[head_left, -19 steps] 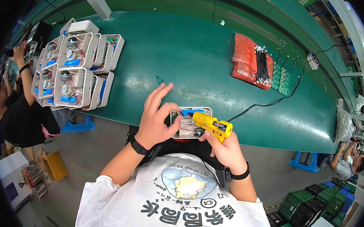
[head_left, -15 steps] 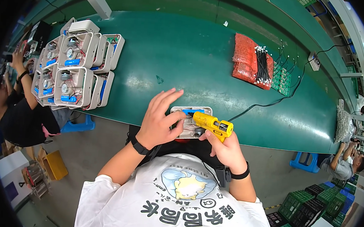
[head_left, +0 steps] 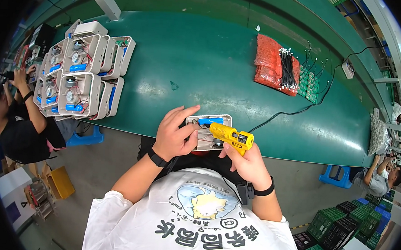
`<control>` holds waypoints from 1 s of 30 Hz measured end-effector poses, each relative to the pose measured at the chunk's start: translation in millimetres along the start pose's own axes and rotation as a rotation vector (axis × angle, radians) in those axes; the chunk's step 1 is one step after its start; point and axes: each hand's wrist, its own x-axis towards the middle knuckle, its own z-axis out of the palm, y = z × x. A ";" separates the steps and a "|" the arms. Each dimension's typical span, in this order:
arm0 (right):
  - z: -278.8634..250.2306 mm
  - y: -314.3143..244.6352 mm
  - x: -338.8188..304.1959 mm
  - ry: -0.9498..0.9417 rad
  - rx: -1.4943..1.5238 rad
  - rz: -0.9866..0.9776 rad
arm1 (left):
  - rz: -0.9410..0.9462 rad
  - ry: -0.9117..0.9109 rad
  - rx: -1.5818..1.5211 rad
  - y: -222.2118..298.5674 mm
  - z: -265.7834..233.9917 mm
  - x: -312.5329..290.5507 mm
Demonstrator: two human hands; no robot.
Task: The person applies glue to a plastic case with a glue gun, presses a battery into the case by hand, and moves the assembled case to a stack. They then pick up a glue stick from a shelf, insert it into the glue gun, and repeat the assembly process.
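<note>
At the table's near edge lies a white plastic housing (head_left: 227,119), open side up. Inside it are a blue cylindrical battery (head_left: 210,121), thin wires and a dark round part partly hidden by the tool. My left hand (head_left: 174,135) is at the housing's left end. Two fingers stretch past the rim, while its index finger and thumb reach over the inside, apart from each other. My right hand (head_left: 248,163) grips a yellow glue gun (head_left: 230,135) from the right. The gun lies over the housing with its tip toward the battery; its nozzle is hard to make out.
Similar filled housings (head_left: 79,95) are stacked at the left. Toward the back right lie red bubble-wrap packs (head_left: 268,60), black wires (head_left: 288,73) and green circuit boards (head_left: 309,86). A black cable (head_left: 294,115) crosses the table. Co-workers sit at both sides; crates (head_left: 337,225) stand lower right.
My left index finger has drawn back left from the battery, leaving more of the blue battery visible. The glue gun stays over the housing. At the left, a co-worker's raised hand has moved slightly.
</note>
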 end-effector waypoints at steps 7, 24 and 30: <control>3.2 -1.1 0.8 -0.016 0.005 0.011 | 0.002 0.042 -0.007 0.1 0.3 -3.6; 4.5 1.2 0.8 0.014 0.045 -0.004 | -0.206 0.023 0.288 28.2 -2.1 0.3; 4.9 2.7 0.3 0.007 0.079 0.008 | -0.238 -0.011 0.223 28.5 -2.3 6.0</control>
